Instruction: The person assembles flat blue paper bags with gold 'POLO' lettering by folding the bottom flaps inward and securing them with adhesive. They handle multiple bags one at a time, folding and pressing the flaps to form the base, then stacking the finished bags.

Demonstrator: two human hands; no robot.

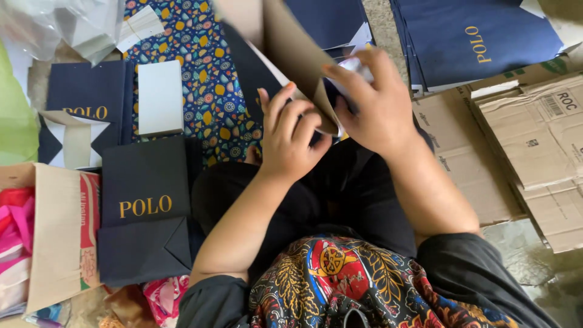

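The person sits on the floor with a half-folded paper bag (285, 54) raised over the lap, brown inside and navy outside, its long axis running up and away from the body, tilted a little to the left. Both hands meet at its near, lower edge. The left hand (291, 143) curls its fingers over that edge from the left, pinching the brown panel. The right hand (373, 103) closes from the right, fingertips pressed on a small white piece (355, 64) just beside the fold; how tight that pinch is I cannot tell. Finished navy bags (143, 206) lie flat to the left, a stack of flat navy sheets (480, 36) and flattened cardboard (528, 140) to the right.
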